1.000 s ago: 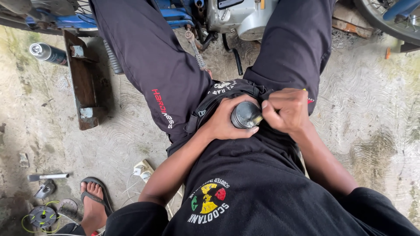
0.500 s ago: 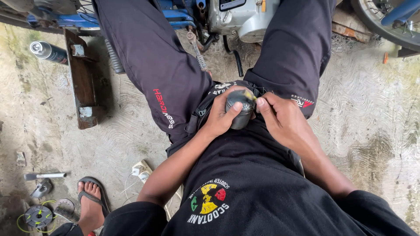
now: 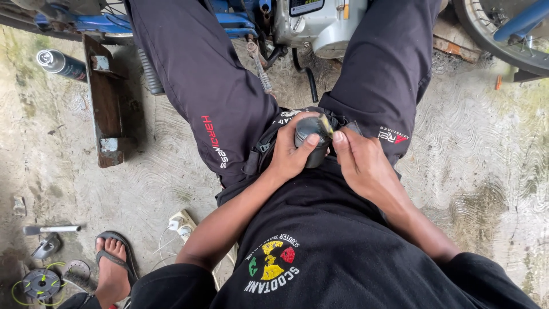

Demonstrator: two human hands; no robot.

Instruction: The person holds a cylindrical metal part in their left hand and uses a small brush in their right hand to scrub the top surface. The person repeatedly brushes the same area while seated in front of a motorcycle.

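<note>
Left hand (image 3: 291, 153) wraps the dark cylinder (image 3: 311, 144); right hand (image 3: 359, 160) pinches a thin yellow-tipped tool (image 3: 326, 126) at its rim. Best: firm grip, short strokes.

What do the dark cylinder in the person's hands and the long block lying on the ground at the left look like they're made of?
The cylinder, gripped by the left hand, looks like metal: dark grey with a dull sheen and a thin rim at its top end, though hard plastic is possible. The block looks like wood: brown, matte, rough-edged, with pale worn patches. The right hand touches the cylinder's top.
</note>
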